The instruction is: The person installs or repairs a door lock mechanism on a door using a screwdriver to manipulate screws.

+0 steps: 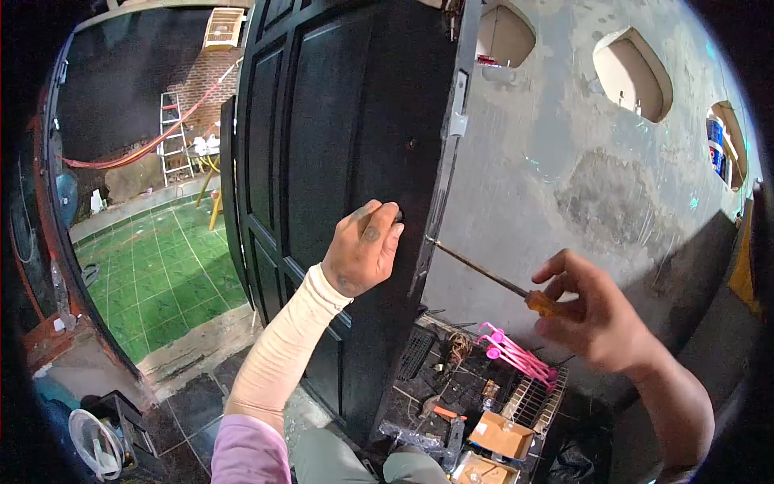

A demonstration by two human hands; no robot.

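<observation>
A dark panelled door (322,121) stands open in the middle of the view. My left hand (367,246) is closed round a small dark knob or handle (400,216) on the door face, mostly hidden by the fingers. From the right, my right hand (592,310) pinches the amber handle of a long screwdriver (484,269). Its shaft points left, and the tip meets the door's edge (431,239) at about the height of my left hand. Higher on that edge is a metal hinge plate (459,105).
Below right, a tiled floor holds pink hangers (520,355), a wire rack (536,399), an open cardboard box (501,436) and an orange-handled tool (446,412). A grey wall (524,177) rises behind. Through the doorway at left are green tiles (161,274), a ladder (173,137) and a hammock.
</observation>
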